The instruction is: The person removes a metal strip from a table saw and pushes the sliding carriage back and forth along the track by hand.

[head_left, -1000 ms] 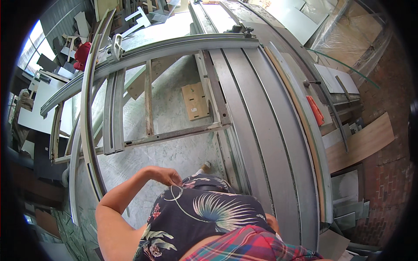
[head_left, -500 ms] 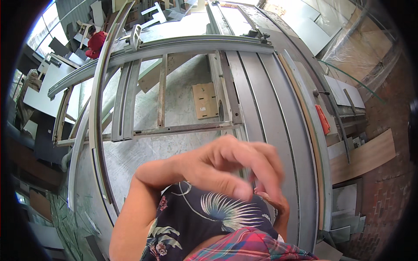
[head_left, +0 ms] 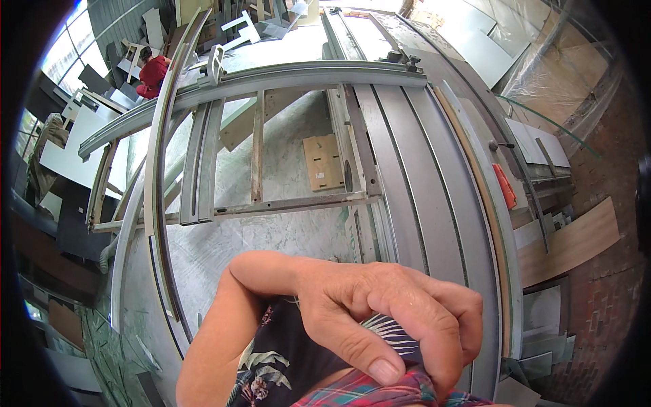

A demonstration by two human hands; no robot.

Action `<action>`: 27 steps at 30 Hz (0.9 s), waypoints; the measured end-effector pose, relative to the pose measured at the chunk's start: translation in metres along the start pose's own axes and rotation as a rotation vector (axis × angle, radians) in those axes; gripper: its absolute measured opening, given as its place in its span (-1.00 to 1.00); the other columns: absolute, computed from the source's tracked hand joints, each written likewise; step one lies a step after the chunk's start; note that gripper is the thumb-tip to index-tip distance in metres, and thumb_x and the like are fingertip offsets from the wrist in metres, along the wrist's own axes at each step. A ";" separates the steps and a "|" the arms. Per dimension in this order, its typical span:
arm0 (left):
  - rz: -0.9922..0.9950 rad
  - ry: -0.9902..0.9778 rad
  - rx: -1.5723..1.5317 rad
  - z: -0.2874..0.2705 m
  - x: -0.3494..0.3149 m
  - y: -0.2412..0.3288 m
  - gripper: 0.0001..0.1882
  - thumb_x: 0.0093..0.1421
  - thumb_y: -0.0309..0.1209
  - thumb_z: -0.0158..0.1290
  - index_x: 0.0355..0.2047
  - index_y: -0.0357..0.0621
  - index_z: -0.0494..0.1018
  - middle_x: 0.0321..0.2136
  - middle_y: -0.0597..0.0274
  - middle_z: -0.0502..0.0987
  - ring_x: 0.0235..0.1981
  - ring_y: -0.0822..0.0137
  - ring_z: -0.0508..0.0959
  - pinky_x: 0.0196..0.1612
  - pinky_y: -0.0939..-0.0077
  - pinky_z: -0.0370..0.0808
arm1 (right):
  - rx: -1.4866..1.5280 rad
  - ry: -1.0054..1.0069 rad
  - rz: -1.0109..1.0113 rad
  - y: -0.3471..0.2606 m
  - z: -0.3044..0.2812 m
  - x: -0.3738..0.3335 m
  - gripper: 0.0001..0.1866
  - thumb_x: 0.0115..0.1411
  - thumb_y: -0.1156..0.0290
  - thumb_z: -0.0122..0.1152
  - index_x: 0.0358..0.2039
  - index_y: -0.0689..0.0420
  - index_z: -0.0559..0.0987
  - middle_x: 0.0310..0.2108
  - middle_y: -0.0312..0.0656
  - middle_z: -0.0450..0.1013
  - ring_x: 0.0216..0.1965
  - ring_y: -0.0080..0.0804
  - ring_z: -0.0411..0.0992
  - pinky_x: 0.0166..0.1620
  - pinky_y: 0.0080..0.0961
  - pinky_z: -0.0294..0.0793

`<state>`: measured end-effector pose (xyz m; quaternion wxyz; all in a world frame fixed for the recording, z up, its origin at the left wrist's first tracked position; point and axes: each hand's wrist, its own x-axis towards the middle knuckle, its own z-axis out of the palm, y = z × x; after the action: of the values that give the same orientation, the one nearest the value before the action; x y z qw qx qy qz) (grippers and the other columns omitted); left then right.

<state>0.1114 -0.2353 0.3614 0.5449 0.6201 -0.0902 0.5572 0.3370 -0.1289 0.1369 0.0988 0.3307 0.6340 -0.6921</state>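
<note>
My left hand (head_left: pixel 393 312) comes across my body from the left, bent at the wrist. Its thumb and curled fingers close on a red, blue and green plaid cloth (head_left: pixel 369 390) at the lower edge. Beneath it lies my dark top with pale leaf and flower prints (head_left: pixel 271 366). My right hand does not show; the left hand covers the place where it was glimpsed.
A grey grooved machine table (head_left: pixel 400 169) runs along my right, with a metal fence (head_left: pixel 305 74) across it. An open frame (head_left: pixel 258 149) stands ahead over the concrete floor. Boards (head_left: pixel 569 237) lean at the right. A person in red (head_left: pixel 153 73) crouches far left.
My left hand has moved down and toward me, from hovering with loose fingers to gripping the plaid cloth. My right hand, partly visible earlier, is now out of sight.
</note>
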 end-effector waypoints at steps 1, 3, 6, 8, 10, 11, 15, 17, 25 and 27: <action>0.006 0.000 0.010 -0.001 -0.001 -0.003 -0.68 0.21 -0.26 0.00 -0.22 -0.30 0.48 -0.27 0.07 0.41 -0.22 0.25 0.36 -0.15 0.43 0.30 | -0.003 0.003 -0.005 -0.001 0.000 0.002 -0.70 0.09 0.43 0.08 -0.17 0.30 0.54 -0.19 -0.04 0.49 -0.13 -0.24 0.43 -0.05 -0.37 0.38; 0.009 -0.003 0.020 -0.002 -0.004 -0.005 -0.70 0.21 -0.27 0.00 -0.24 -0.30 0.48 -0.28 0.07 0.41 -0.23 0.25 0.36 -0.16 0.43 0.31 | -0.009 0.009 -0.015 -0.001 0.000 0.004 -0.70 0.09 0.43 0.08 -0.17 0.30 0.54 -0.20 -0.04 0.49 -0.14 -0.25 0.43 -0.05 -0.38 0.38; 0.066 0.008 0.074 -0.003 -0.005 -0.005 -0.75 0.20 -0.33 0.03 -0.27 -0.30 0.48 -0.34 0.10 0.42 -0.26 0.26 0.37 -0.18 0.45 0.31 | -0.018 0.025 -0.026 -0.003 -0.002 0.007 -0.70 0.09 0.43 0.09 -0.18 0.29 0.54 -0.21 -0.06 0.50 -0.15 -0.27 0.44 -0.06 -0.39 0.39; 0.060 0.116 0.011 0.002 -0.007 -0.003 -0.79 0.18 -0.39 0.05 -0.29 -0.31 0.50 -0.37 0.13 0.45 -0.28 0.30 0.38 -0.21 0.49 0.32 | -0.026 0.032 -0.028 -0.004 -0.003 0.009 -0.71 0.09 0.43 0.09 -0.19 0.29 0.54 -0.22 -0.06 0.50 -0.16 -0.28 0.44 -0.07 -0.40 0.39; 0.020 0.157 -0.008 0.006 -0.004 0.001 -0.81 0.18 -0.41 0.05 -0.30 -0.31 0.51 -0.38 0.14 0.47 -0.29 0.32 0.39 -0.22 0.50 0.32 | -0.034 0.033 -0.027 -0.005 -0.004 0.011 -0.71 0.09 0.42 0.09 -0.19 0.29 0.54 -0.23 -0.07 0.50 -0.17 -0.30 0.44 -0.07 -0.41 0.39; -0.020 0.201 -0.029 0.009 -0.003 0.003 -0.83 0.17 -0.44 0.06 -0.31 -0.31 0.51 -0.39 0.16 0.48 -0.30 0.34 0.39 -0.24 0.52 0.32 | -0.037 0.031 -0.021 -0.004 -0.002 0.011 -0.71 0.09 0.42 0.10 -0.19 0.29 0.54 -0.23 -0.08 0.50 -0.17 -0.30 0.44 -0.08 -0.41 0.39; -0.041 0.139 -0.065 0.003 0.004 -0.001 -0.84 0.17 -0.46 0.06 -0.30 -0.30 0.52 -0.37 0.17 0.50 -0.31 0.37 0.42 -0.25 0.53 0.33 | -0.052 0.021 -0.008 -0.005 0.002 0.015 -0.72 0.09 0.42 0.10 -0.20 0.29 0.55 -0.24 -0.09 0.51 -0.19 -0.33 0.44 -0.09 -0.43 0.40; 0.523 -0.039 -0.428 -0.002 0.017 -0.030 -0.62 0.18 -0.05 -0.05 -0.18 0.01 0.57 -0.18 -0.21 0.41 -0.18 0.07 0.47 0.01 0.01 0.39 | -0.060 0.030 -0.013 -0.009 0.001 0.018 -0.72 0.09 0.42 0.11 -0.20 0.29 0.55 -0.25 -0.10 0.51 -0.19 -0.34 0.44 -0.10 -0.44 0.40; -0.022 0.083 -0.044 -0.003 -0.004 0.011 -0.83 0.19 -0.42 0.04 -0.28 -0.26 0.52 -0.36 0.18 0.49 -0.28 0.33 0.45 -0.23 0.49 0.35 | -0.112 0.035 -0.039 -0.027 -0.003 0.034 -0.73 0.09 0.41 0.12 -0.22 0.29 0.56 -0.28 -0.13 0.52 -0.22 -0.40 0.45 -0.12 -0.48 0.41; -0.019 0.077 -0.055 -0.004 -0.001 0.010 -0.83 0.19 -0.41 0.04 -0.29 -0.26 0.51 -0.37 0.18 0.48 -0.27 0.33 0.45 -0.23 0.49 0.35 | -0.121 0.034 -0.042 -0.030 -0.001 0.037 -0.73 0.09 0.41 0.12 -0.23 0.28 0.56 -0.29 -0.14 0.52 -0.23 -0.41 0.45 -0.13 -0.49 0.41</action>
<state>0.1016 -0.2364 0.3654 0.5701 0.5837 -0.0784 0.5728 0.2923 -0.1118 0.1392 0.0933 0.3223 0.6831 -0.6486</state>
